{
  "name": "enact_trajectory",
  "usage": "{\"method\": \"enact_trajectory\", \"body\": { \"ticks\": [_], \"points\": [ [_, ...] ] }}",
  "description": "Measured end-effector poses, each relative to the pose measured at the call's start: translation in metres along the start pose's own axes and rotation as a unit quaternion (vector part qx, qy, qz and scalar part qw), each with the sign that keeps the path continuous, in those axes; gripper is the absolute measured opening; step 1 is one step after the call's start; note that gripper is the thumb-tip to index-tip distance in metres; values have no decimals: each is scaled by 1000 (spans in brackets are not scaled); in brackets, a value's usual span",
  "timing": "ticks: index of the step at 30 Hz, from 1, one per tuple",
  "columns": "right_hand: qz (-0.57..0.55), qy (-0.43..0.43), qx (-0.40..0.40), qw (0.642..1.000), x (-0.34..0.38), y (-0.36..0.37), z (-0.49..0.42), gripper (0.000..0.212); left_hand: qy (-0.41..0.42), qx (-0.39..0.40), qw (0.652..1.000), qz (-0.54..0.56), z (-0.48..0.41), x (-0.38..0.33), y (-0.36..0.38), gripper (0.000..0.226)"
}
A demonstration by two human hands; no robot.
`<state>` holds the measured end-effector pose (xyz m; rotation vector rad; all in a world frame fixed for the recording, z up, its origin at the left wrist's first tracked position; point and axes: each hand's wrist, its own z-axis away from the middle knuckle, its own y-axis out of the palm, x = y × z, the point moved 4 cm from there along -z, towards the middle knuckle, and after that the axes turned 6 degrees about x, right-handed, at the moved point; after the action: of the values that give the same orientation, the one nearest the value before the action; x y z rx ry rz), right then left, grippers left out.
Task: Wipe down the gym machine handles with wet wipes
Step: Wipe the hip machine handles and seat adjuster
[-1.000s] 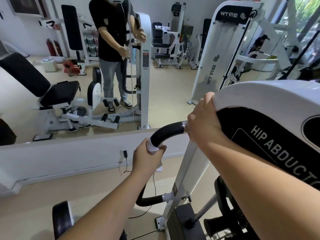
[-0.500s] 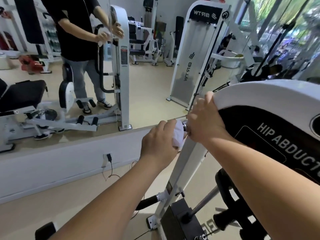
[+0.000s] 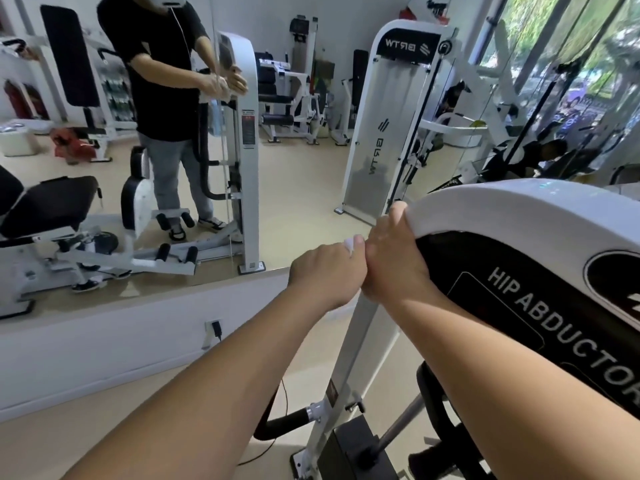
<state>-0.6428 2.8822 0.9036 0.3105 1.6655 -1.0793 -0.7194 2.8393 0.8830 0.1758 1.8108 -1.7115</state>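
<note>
Head camera showed our left hand (image 3: 327, 271) curled round the wet wipe (image 3: 349, 244), a white corner above its fingers (image 3: 348, 263), touching our right hand (image 3: 391, 261) gripping the machine shroud (image 3: 491, 206); we judged the handle (image 3: 277, 426) mid-wipe, needing a downward stroke.

I see a white wipe (image 3: 349, 244), a white machine cover (image 3: 519, 202) (black panel, white lettering) and beige floor (image 3: 52, 438).
</note>
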Motion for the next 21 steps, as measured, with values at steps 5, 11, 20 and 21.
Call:
{"method": "enact_trajectory", "body": {
  "ticks": [5,11,20,21],
  "points": [
    [2,10,-7,1000,0,-2,3,23,89,-163,982,43,45,45,27,48],
    [-16,24,-18,999,-2,-4,4,23,-54,-118,972,195,83,92,76,56],
    [3,25,3,1000,-2,-4,6,20,21,-131,991,-31,25,10,7,49],
    [-1,18,11,1000,-3,-3,6,20,34,-168,985,-7,31,16,11,47]
  ]
}}
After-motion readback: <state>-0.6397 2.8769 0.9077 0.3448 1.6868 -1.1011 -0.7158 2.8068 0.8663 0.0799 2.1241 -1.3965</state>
